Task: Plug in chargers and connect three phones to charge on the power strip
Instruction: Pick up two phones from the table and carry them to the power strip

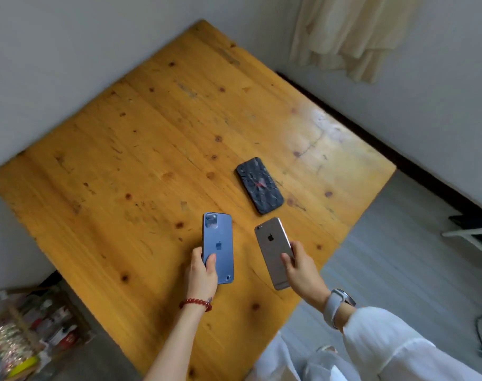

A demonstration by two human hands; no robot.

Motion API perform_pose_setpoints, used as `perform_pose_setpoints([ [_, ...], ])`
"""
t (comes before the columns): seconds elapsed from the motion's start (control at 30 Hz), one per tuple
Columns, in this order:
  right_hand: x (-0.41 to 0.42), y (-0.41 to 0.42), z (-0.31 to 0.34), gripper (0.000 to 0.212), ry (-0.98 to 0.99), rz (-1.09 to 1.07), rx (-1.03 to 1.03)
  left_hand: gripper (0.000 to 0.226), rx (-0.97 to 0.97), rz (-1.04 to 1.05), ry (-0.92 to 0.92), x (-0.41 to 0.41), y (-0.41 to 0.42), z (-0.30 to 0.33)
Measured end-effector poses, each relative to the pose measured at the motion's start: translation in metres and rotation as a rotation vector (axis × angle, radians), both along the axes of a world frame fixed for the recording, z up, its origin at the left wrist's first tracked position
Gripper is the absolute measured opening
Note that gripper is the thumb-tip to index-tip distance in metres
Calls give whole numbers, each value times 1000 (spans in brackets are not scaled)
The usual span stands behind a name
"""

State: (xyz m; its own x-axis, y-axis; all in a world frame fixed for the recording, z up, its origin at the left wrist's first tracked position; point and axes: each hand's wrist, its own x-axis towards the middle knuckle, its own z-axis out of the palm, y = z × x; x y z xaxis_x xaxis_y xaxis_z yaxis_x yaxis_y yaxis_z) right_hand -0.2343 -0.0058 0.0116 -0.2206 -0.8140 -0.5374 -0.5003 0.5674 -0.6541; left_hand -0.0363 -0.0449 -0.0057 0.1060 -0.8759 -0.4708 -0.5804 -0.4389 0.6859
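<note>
My left hand (202, 273) grips a blue phone (218, 243) by its lower edge, back side up, just over the wooden table (124, 149). My right hand (300, 268) holds a grey phone (273, 248), also back up, near the table's right edge. A third phone in a dark patterned case (260, 185) lies flat on the table, a little beyond the two held ones. No charger, cable or power strip is in view.
The table stands in a corner between two pale walls. A cardboard box of mixed items (28, 334) sits on the floor at lower left. A cream curtain (352, 34) hangs at upper right. A dark cable (481, 334) lies on the floor at far right.
</note>
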Motion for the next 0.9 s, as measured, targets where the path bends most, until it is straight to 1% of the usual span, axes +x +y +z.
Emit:
perform_pose_setpoints([
  [0.1,-44,44,16,21,-10,-207,-77,3,-39,-127,108,-63,23,18],
  [0.2,-94,97,28,18,-21,-406,-147,4,-72,-280,128,-134,51,30],
  [0.3,-147,168,36,13,-37,-601,-206,8,-93,-454,126,-208,94,41],
  [0.37,-183,224,40,10,-31,-725,-229,7,-112,-566,137,-259,132,46],
  [0.47,-231,312,44,9,5,-922,-242,6,-127,-723,151,-331,199,53],
  [0.6,-286,434,46,10,103,-1246,-244,7,-94,-1026,199,-427,297,56],
  [0.7,-310,509,47,13,176,-1452,-252,8,-84,-1258,203,-488,361,55],
  [0.8,-326,574,47,14,223,-1640,-260,15,-76,-1463,195,-545,424,56],
  [0.9,-344,635,43,9,288,-1810,-254,19,-87,-1672,210,-601,491,55],
])
